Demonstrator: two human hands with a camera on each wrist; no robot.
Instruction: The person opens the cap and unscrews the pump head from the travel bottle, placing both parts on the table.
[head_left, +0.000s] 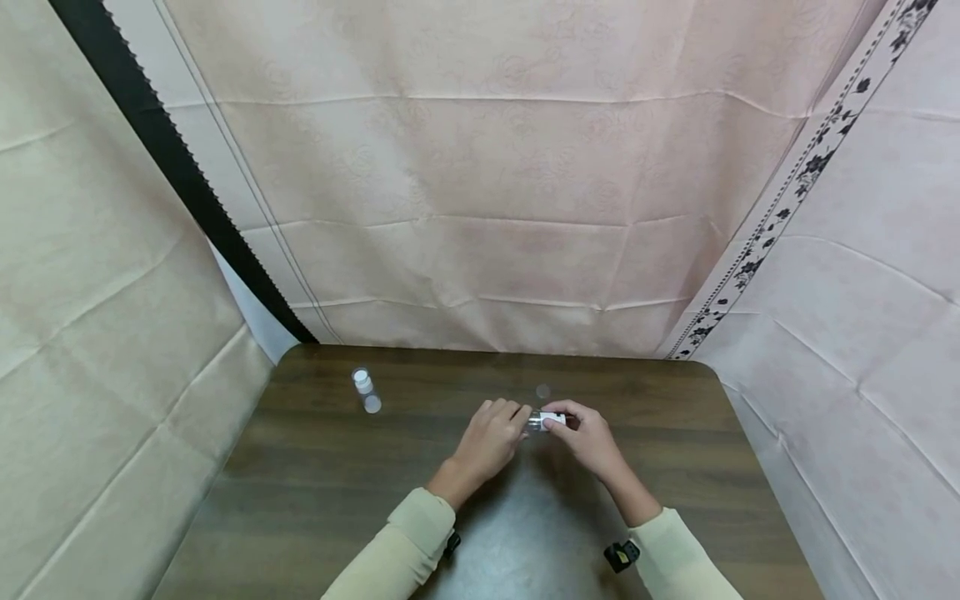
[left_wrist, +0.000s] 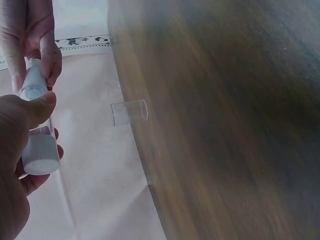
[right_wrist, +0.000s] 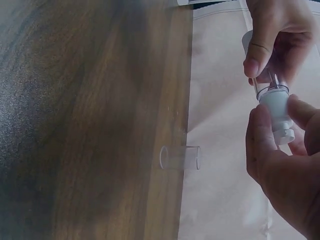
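The left hand's [head_left: 489,437] fingers grasp the clear body of a small bottle [head_left: 536,422], over the counter [head_left: 315,500] toward its one o'clock; the right hand's [head_left: 591,440] fingers pinch its white pump top [right_wrist: 275,106]. A clear cap [right_wrist: 181,158] stands on the counter at twelve o'clock from the hands, another white-topped bottle [head_left: 365,388] at nine o'clock, well apart

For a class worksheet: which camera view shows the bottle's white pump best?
The right wrist view: the white pump and its nozzle show large. The left wrist view shows it partly finger-covered; the head view, tiny.
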